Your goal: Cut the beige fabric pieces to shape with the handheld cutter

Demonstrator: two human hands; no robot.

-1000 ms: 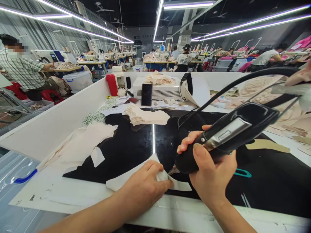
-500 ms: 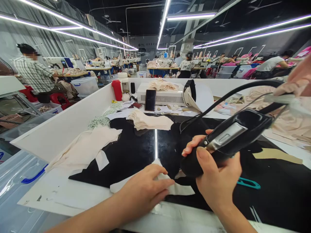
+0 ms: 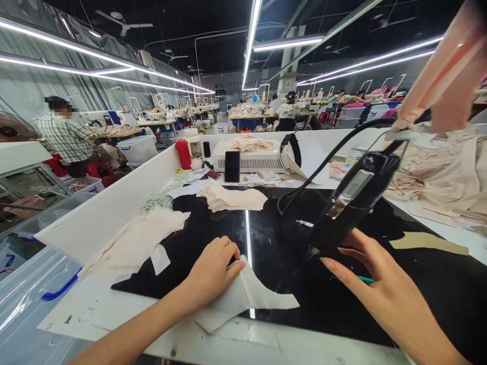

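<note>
My left hand [image 3: 215,268] pinches the top edge of a cream fabric piece [image 3: 268,294] near the table's front edge, thumb and fingers closed on it. A second layer of pale cloth shows under that hand. My right hand [image 3: 388,294] is open, thumb and fingers apart, just below a black corded handheld power tool [image 3: 346,203]. A knotted pink cloth strip [image 3: 426,96] suspends the tool above the black table surface [image 3: 281,253]. Part of a teal-handled item [image 3: 366,280] shows behind my right hand.
Cream fabric stacks lie at the back [image 3: 232,196] and left [image 3: 133,235]. A phone [image 3: 232,166] leans on a white vented box [image 3: 258,161]. A tan pattern piece [image 3: 429,243] and heaped cloth [image 3: 452,177] lie right. White side boards [image 3: 110,203] border the table.
My right hand has let go of the power tool, which now hangs more upright. My left hand has moved left and closed on the fabric's edge. A small pen-like item now shows beside the tool.
</note>
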